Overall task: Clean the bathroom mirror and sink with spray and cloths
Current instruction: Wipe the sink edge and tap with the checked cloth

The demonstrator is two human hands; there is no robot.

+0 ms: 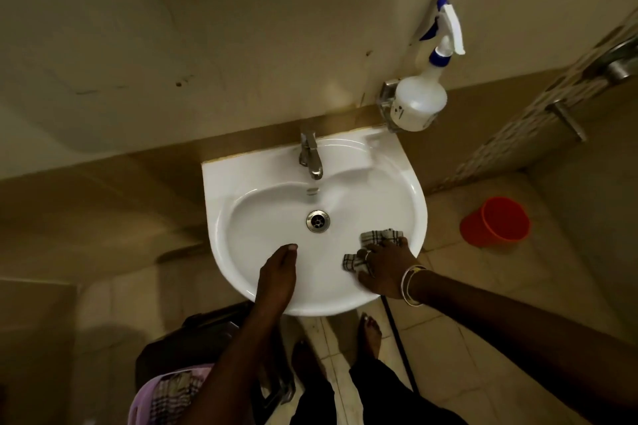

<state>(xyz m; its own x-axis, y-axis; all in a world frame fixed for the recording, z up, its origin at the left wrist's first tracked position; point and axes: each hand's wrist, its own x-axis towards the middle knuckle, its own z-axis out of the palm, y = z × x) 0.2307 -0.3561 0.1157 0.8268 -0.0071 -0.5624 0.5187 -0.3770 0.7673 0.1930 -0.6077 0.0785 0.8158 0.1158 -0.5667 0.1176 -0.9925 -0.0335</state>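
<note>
Standing at the white sink (217, 190), the person shows a bare foot (371, 324) on the floor tiles just below its front edge. At 7 o'clock of the view, a second checked cloth (176, 386) lies in something pink. The left hand (278, 272) rests on the basin's near slope at 7 o'clock from the drain (318, 221), fingers straight and together, holding nothing. The right hand (383, 269), bangles at its wrist, lies at 4 o'clock from the drain, fingers flat, pressing a checked cloth (379, 236) against the basin wall. The cloth bunches out past the fingertips and beside the thumb. At 12 o'clock stands the metal tap (310, 155). Beyond the rim at 1 o'clock, a white spray bottle (419, 103) sits in a wall holder. An orange bucket (497, 226) stands on the floor at 3 o'clock.
</note>
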